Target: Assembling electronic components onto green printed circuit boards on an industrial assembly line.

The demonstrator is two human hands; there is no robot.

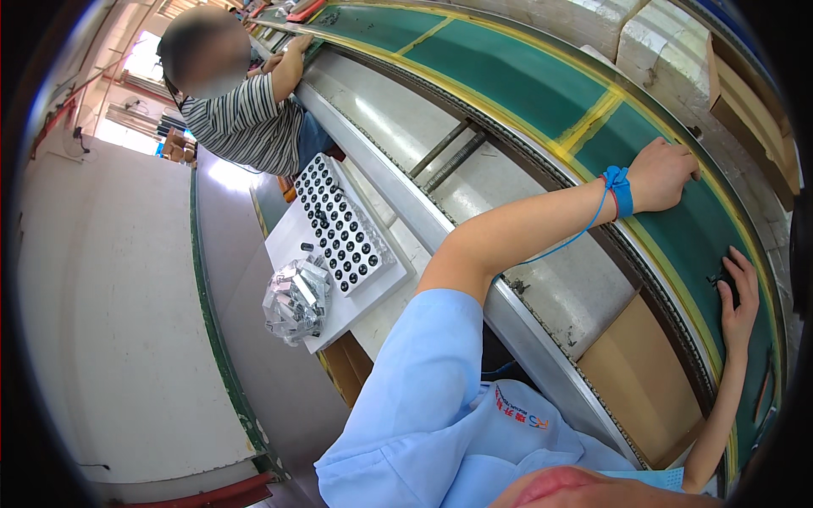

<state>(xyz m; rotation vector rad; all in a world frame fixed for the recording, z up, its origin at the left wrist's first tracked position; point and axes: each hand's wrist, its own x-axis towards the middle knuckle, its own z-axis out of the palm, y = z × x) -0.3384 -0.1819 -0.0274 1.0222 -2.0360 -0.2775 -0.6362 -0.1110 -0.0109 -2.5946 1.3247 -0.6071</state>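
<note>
Over the green conveyor belt, my left hand is closed with its fingers curled downward; what they hold, if anything, is hidden. A blue wrist strap with a thin blue cord is around that wrist. Closer to me on the same belt, my right hand has its thumb and fingers around a small black part. The part is too small and dark for me to tell its kind.
A white tray of black round parts and a clear bag of small pieces lie on a white board to the left. A co-worker in a striped shirt sits further up the line. Foam blocks and a cardboard box stand beyond the belt.
</note>
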